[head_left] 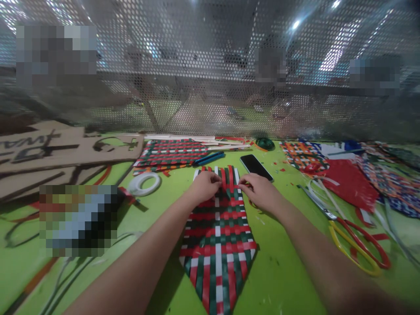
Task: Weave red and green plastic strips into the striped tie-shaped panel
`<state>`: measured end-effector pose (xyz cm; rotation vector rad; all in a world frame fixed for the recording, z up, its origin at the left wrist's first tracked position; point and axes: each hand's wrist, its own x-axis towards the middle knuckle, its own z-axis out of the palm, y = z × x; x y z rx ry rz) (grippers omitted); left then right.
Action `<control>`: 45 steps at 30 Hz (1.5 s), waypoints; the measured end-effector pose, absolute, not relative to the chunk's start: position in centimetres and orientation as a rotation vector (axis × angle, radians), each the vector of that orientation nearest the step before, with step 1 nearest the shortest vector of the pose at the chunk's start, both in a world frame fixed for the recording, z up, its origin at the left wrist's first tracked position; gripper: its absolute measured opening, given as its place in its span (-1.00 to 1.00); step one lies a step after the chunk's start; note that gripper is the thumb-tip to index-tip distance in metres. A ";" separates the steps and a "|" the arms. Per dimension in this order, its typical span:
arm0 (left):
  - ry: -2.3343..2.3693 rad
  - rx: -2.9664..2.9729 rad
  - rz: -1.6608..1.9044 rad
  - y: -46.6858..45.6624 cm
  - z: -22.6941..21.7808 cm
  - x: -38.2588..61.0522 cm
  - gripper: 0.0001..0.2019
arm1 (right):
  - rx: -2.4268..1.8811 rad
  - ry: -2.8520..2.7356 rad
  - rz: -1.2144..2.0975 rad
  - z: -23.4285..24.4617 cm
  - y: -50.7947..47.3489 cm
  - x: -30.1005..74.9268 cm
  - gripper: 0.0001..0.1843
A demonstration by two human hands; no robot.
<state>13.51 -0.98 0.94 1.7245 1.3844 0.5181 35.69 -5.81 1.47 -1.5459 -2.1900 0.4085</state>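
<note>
A woven mat of red, green and white ribbon strips [217, 238] lies flat before me, its pointed end toward me. My left hand [206, 186] rests over its far left part, fingers curled and pinched together on a ribbon strip. At the far right edge, my right hand [260, 191] pinches the end of a red crosswise strip between thumb and fingers. Loose lengthwise strips [227, 176] stick out past the hands at the far end. The left palm hides part of the weave.
A phone [256, 166] lies beyond my right hand. Scissors [331, 215] are at right, near a red sheet [352, 183]. A white tape roll [144, 183], blue scissors [208, 158], another woven mat [170, 153] and cardboard [72, 148] lie left. A perforated metal screen [203, 96] stands behind.
</note>
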 end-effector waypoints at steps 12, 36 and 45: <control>1.450 1.682 0.433 -0.6 1.5 12.4 -0.86 | -1.493 -2.596 -0.067 0.1 -6.2 32.8 -0.48; 1.511 1.718 0.621 -1.3 0.0 9.1 -0.91 | -1.317 -2.464 0.329 -0.9 -5.6 32.1 -0.51; 1.452 1.848 0.623 -1.0 0.3 9.1 -0.85 | -1.246 -2.322 0.387 -0.7 -5.7 32.4 -0.57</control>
